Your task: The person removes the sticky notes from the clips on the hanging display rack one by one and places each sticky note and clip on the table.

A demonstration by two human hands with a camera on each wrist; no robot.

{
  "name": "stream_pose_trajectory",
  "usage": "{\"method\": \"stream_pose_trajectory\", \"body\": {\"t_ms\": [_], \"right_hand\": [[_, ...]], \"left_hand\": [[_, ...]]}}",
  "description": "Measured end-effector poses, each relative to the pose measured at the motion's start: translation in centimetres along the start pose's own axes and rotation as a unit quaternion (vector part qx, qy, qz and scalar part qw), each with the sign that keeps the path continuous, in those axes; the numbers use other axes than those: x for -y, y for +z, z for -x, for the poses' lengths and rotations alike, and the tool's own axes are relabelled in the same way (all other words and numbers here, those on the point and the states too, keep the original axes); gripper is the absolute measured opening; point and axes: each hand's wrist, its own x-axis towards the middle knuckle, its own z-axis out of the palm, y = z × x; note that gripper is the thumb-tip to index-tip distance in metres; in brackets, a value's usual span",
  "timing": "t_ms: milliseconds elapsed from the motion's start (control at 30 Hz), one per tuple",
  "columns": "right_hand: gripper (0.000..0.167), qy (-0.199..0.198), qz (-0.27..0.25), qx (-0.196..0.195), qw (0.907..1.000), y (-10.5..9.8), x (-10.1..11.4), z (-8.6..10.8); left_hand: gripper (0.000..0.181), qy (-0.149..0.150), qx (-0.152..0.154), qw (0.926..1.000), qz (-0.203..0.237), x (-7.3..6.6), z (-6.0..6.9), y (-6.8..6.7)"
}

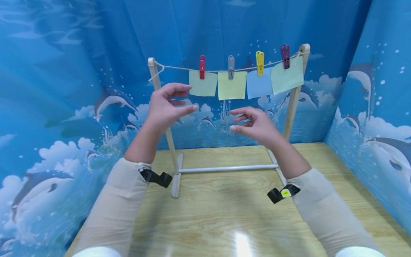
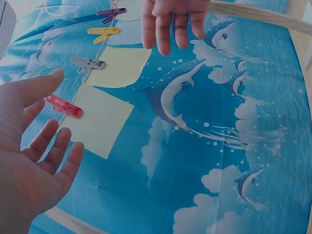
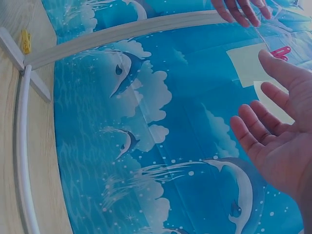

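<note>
On my left, the cord is knotted round the left post [image 1: 156, 76], which is why the line [image 1: 179, 67] hangs nearly taut. In front of that post I see the left hand [image 1: 165, 107], fingers bent loosely and thumb apart, gripping nothing. Its fingertips reach the edge of the pale paper [image 1: 207, 85]; I can't tell whether they touch. The red peg [image 1: 202, 67] pinches that sheet to the line, and the grey peg [image 1: 231, 67] holds up the yellow sheet [image 1: 232, 87] likewise. Below and right of it is the right hand [image 1: 258, 125], fingers relaxed, also holding nothing. Above it the yellow peg [image 1: 260, 63] clips the blue sheet [image 1: 259, 85], and the purple peg [image 1: 285, 56] the green sheet [image 1: 287, 78], which tilts because the line climbs to the right post [image 1: 293, 103].

Around all this, a spare peg [image 3: 26, 41] lies on the table [image 1: 208, 207] beside the left foot; in my head view the left wrist camera [image 1: 156, 177] mostly blocks it. The bar [image 1: 224, 169] braces both posts, and the right forearm hides part of the right one. A dolphin curtain [image 1: 80, 71] backs everything.
</note>
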Motion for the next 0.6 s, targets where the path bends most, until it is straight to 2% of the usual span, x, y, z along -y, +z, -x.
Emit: {"method": "stream_pose_trajectory", "body": {"t_ms": [200, 367, 433, 600], "right_hand": [[0.046, 0.017, -0.028, 0.003, 0.9995, 0.7, -0.2, -0.5], [0.046, 0.043, -0.051, 0.006, 0.9978, 1.3, -0.4, -1.0], [0.046, 0.048, -0.053, 0.004, 0.9974, 1.5, -0.4, -1.3], [0.046, 0.056, -0.052, -0.001, 0.9971, 1.9, -0.7, -1.9]], "left_hand": [[0.052, -0.025, -0.007, 0.9997, 0.002, -1.2, -0.8, 0.3], [0.052, -0.031, -0.013, 0.9994, 0.004, -1.8, -1.6, 0.4], [0.052, -0.020, -0.015, 0.9997, 0.001, -2.0, -2.0, 0.5], [0.053, 0.009, -0.014, 0.9992, -0.037, -2.5, -2.5, 0.7]]}}
